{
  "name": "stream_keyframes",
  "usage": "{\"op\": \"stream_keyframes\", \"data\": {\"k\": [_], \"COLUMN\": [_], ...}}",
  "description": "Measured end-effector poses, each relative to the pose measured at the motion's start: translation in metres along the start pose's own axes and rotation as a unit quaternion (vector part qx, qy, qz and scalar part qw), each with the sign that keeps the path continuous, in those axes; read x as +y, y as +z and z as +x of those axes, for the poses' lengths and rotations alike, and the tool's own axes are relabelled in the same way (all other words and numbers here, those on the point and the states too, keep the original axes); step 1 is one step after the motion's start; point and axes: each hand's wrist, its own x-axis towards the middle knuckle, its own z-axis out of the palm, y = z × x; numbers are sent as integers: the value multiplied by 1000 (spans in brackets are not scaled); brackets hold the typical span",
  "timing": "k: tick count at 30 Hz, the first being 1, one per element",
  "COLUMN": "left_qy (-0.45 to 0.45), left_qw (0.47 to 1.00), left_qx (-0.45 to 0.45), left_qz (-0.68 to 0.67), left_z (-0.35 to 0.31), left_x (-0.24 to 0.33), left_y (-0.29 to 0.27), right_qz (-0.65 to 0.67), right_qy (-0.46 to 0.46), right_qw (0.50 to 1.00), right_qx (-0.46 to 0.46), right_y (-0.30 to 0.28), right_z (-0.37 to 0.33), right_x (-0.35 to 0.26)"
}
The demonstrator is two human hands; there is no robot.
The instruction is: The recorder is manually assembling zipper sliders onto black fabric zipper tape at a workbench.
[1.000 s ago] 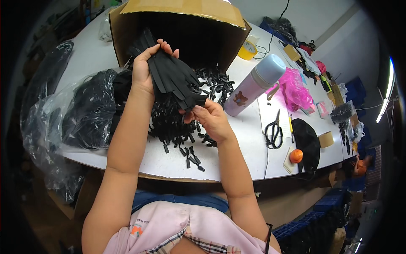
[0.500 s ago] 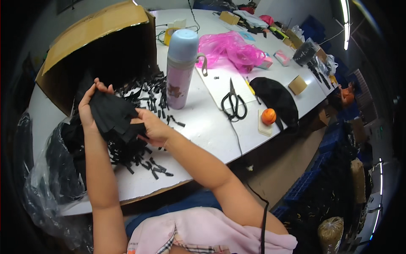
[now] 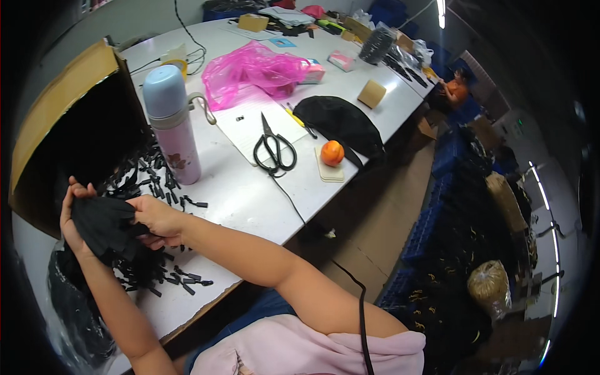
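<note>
A bundle of flat black fabric strips (image 3: 105,224) lies fanned across my left hand (image 3: 72,226), whose fingers curl up around its far side. My right hand (image 3: 160,219) pinches the right edge of the same bundle between thumb and fingers. Under and around my hands, many small black pieces with cord-like ends (image 3: 181,279) are scattered on the white table (image 3: 250,206). Some of them reach into the mouth of an open cardboard box (image 3: 25,156). The lower ends of the strips merge with the dark pile, so I cannot tell them apart there.
A pink flask with a blue lid (image 3: 172,125) stands beyond my right hand. Further right lie black scissors (image 3: 275,150) on paper, an orange round object (image 3: 332,153), a black curved cloth piece (image 3: 340,125) and a pink plastic bag (image 3: 250,72). Clear plastic (image 3: 69,300) hangs at the left edge.
The view has turned to the right, so the table's contents appear further left. Both hands keep hold of the black strips, and my right fingers have shifted along their edge.
</note>
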Motion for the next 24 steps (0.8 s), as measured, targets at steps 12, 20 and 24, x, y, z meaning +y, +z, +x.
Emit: {"op": "stream_keyframes", "data": {"k": [12,20,24], "left_qy": [34,217,294], "left_qw": [999,936,831], "left_qx": [-23,274,345], "left_qz": [-24,54,322], "left_z": [-4,-37,-23], "left_x": [38,112,53], "left_y": [-20,-52,-5], "right_qz": [15,56,47], "right_qy": [-13,-84,-123], "right_qw": [999,995,991], "right_qx": [-38,4,-26], "right_y": [-7,6,17], "right_z": [-7,-8,-5], "right_x": [-7,-25,-40]}}
